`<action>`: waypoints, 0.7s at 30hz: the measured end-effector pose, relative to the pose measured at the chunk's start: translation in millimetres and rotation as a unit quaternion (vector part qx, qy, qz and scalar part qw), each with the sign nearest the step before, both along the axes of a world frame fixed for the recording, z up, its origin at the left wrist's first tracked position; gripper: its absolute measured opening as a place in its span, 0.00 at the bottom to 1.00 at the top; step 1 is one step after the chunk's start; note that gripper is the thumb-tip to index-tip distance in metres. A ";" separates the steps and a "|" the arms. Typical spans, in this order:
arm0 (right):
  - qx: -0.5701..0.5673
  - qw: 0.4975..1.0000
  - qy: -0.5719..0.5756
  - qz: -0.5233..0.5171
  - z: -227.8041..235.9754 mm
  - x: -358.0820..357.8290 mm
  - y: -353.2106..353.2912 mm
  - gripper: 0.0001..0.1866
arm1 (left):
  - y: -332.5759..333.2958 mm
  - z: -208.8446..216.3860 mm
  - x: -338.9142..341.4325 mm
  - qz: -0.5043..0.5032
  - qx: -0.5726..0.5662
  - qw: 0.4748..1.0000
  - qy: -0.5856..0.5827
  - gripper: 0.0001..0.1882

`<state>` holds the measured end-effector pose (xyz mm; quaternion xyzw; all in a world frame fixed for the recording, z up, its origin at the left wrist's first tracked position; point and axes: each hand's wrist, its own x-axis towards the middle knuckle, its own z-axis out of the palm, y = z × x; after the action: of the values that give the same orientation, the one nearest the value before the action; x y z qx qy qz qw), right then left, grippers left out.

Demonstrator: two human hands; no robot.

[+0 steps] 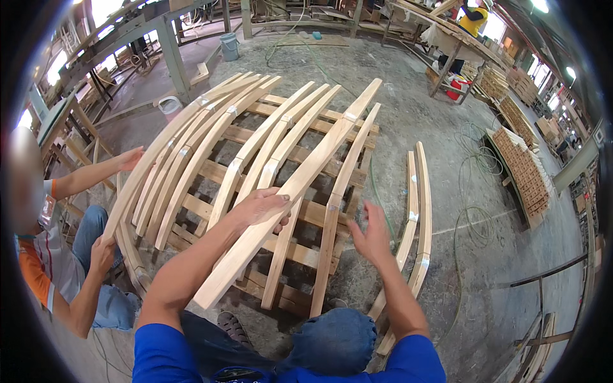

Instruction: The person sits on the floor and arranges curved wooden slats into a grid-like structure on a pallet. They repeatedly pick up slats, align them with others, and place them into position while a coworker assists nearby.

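My left hand [263,207] is closed around a long, pale curved wooden slat [329,145], which slants from near my knees up to the far right over other slats. A pale band marks the wood near its far end. My right hand [371,236] is held in the air with fingers apart and nothing in it, right of another curved slat [348,171] on the wooden pallet [306,254]. Several similar slats lie across the pallet's left half. At the left, a co-worker's hands [102,255] hold a curved slat [150,153] at its edge.
Two curved slats [424,210] lie on the concrete floor at my right. Beyond them are loose hoses [476,223] and a stack of wooden parts [520,169]. Buckets [229,48] stand past the pallet. Another person in yellow [471,22] is at a far workbench.
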<state>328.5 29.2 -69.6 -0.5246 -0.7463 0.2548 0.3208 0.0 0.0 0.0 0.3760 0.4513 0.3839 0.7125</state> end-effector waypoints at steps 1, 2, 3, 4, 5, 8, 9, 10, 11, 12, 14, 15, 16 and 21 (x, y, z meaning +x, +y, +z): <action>0.094 0.995 -0.032 0.012 14.4 -9.4 12.2 0.41 | -6.4 9.5 -4.9 -0.003 0.010 1.000 0.002 0.19; 0.190 0.979 -0.067 0.021 30.5 -16.5 23.5 0.40 | -11.2 19.2 -7.5 -0.008 0.021 1.000 0.001 0.18; 0.218 0.969 -0.111 0.036 44.4 -26.0 25.8 0.40 | -25.7 20.2 -11.5 -0.014 0.032 0.999 0.019 0.19; 0.254 0.955 -0.146 0.048 63.1 -40.1 30.5 0.40 | -36.2 29.2 -18.2 -0.020 0.049 0.998 0.047 0.19; 0.298 0.936 -0.182 0.055 82.9 -51.0 41.2 0.39 | -41.7 42.4 -21.9 -0.029 0.076 0.994 0.074 0.20; 0.429 0.872 -0.222 0.078 116.7 -73.4 71.9 0.37 | -59.0 73.4 -22.8 -0.045 0.103 0.987 0.111 0.27; 0.455 0.856 -0.225 0.097 122.4 -81.1 81.8 0.36 | -66.0 81.3 -24.3 -0.043 0.111 0.985 0.121 0.28; 0.479 0.839 -0.230 0.116 124.9 -87.3 92.1 0.35 | -71.6 86.3 -24.5 -0.049 0.111 0.986 0.112 0.29; 0.503 0.820 -0.236 0.135 127.2 -89.1 98.6 0.33 | -75.9 90.1 -22.7 -0.054 0.111 0.987 0.103 0.30; 0.533 0.790 -0.261 0.156 131.0 -94.8 103.1 0.28 | -82.5 93.8 -25.3 -0.049 0.108 0.988 0.098 0.31; 0.470 0.823 -0.207 0.243 135.6 -89.0 108.2 0.24 | -86.8 103.3 -29.8 -0.056 0.134 0.981 0.131 0.31; 0.483 0.810 -0.220 0.249 141.3 -90.2 107.0 0.22 | -88.2 110.6 -36.5 -0.061 0.132 0.981 0.130 0.30; 0.492 0.801 -0.226 0.257 149.8 -82.1 110.3 0.26 | -79.1 129.5 -40.6 -0.080 0.109 0.978 0.162 0.30; 0.452 0.860 -0.161 0.172 195.7 -108.5 114.2 0.34 | -57.6 79.0 -85.8 0.037 0.159 0.979 -0.120 0.31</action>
<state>220.0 143.4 126.1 -0.2189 -0.8994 -0.1472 0.3486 -85.8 -57.6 79.0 0.4189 0.3095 0.5186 0.6780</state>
